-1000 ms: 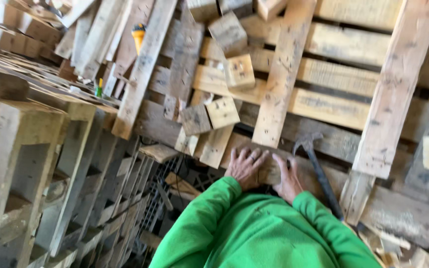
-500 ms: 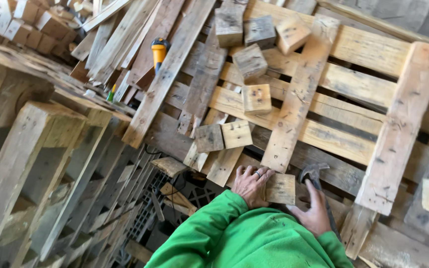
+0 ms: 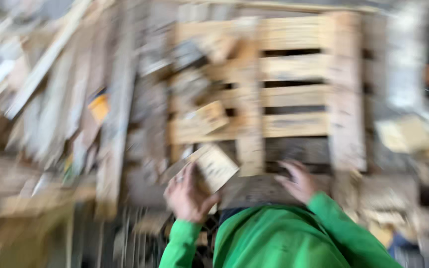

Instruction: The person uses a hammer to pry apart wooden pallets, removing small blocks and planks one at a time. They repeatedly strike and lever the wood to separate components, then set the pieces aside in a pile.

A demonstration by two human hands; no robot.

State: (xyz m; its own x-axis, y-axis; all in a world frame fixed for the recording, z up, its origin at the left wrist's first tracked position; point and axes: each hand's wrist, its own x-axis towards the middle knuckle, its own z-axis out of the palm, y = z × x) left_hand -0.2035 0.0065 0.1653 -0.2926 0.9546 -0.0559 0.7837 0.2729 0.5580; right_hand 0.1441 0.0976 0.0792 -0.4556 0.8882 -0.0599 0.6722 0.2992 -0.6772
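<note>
One wood block (image 3: 214, 167) — in left grip (image 3: 187, 196).

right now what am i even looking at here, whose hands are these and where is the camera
The camera sits on a person's head and looks down, so you see their own two bare hands and green sleeves at the bottom of the picture. There is no machine. The picture is heavily blurred because the head is moving.

The left hand has its grip on a small flat wooden block, lifted at a tilt. The right hand is spread open over a dark board, holding nothing that I can see.

In front of the hands lies a wooden pallet with pale slats and gaps between them. To the left is a loose heap of planks and scrap wood.
</note>
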